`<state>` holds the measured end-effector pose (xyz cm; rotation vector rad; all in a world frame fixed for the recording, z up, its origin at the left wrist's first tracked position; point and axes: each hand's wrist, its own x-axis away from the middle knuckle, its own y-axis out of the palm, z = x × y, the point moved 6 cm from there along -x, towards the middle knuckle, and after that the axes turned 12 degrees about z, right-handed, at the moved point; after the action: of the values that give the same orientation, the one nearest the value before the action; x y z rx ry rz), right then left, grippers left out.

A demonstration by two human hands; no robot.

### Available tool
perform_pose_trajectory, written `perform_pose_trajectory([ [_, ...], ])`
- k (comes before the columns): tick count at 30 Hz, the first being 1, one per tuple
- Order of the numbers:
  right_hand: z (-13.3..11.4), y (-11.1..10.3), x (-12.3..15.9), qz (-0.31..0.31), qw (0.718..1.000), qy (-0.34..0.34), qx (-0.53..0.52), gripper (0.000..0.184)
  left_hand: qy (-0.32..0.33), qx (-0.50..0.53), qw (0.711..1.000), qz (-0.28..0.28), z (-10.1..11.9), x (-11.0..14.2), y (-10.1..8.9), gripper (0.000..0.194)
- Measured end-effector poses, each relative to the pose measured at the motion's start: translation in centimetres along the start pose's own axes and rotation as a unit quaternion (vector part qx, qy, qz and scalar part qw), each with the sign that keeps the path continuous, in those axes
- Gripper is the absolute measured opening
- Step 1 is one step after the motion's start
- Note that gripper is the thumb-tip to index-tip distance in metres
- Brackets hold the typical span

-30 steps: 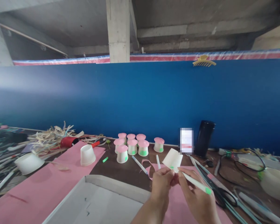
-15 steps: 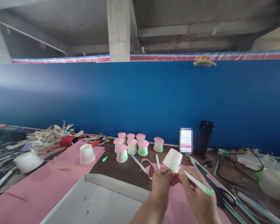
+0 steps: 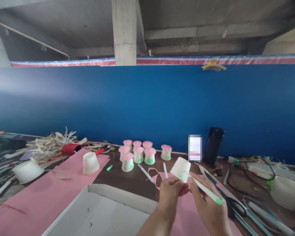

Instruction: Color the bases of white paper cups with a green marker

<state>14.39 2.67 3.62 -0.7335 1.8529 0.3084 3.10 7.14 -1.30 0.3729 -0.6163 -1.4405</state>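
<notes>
- An open white tray (image 3: 123, 194), shallow and cropped by the lower edge of the view, sits on a dark brown bench (image 3: 118, 177); a few small dark scraps lie inside it.
- To the right of the tray, and a little beyond it, a white paper cup (image 3: 178, 166) is held up at a tilt, with a green patch near its lower edge.
- The left hand (image 3: 170, 191), above the tray's right end, pinches that cup's lower edge between thumb and fingers.
- The right hand (image 3: 208, 203), farther right of the tray, grips a white marker (image 3: 206, 189) with a green end; its tip is at the cup, though whether it touches cannot be told.
- Beyond the tray stand eight pink-topped cups (image 3: 138, 154), seven bunched together and one apart to the right; most show green patches.
- Left of the tray, a bare white cup (image 3: 90, 164) rests on a large pink sheet (image 3: 46, 188).
- Just beyond the tray lies a small green cap (image 3: 109, 167).
- Well right of the tray are black-handled scissors (image 3: 236, 206) and, farther back, a black cylinder (image 3: 214, 146).
</notes>
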Motion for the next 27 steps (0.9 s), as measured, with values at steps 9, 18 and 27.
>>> perform_pose_trajectory([
  [9, -0.07, 0.42, 0.06, -0.052, 0.997, 0.059, 0.009, 0.022, 0.012, -0.007, 1.000, 0.005, -0.07, -0.33, -0.32, 0.020],
  [18, -0.05, 0.45, -0.12, -0.066, 0.996, 0.063, 0.006, 0.024, 0.009, -0.030, 0.999, 0.019, 0.04, -0.10, -0.61, 0.026],
  [27, 0.51, 0.02, 0.22, -0.006, 1.000, 0.019, 0.007, 0.021, 0.003, -0.026, 1.000, 0.014, 0.29, 0.23, -0.40, 0.024],
])
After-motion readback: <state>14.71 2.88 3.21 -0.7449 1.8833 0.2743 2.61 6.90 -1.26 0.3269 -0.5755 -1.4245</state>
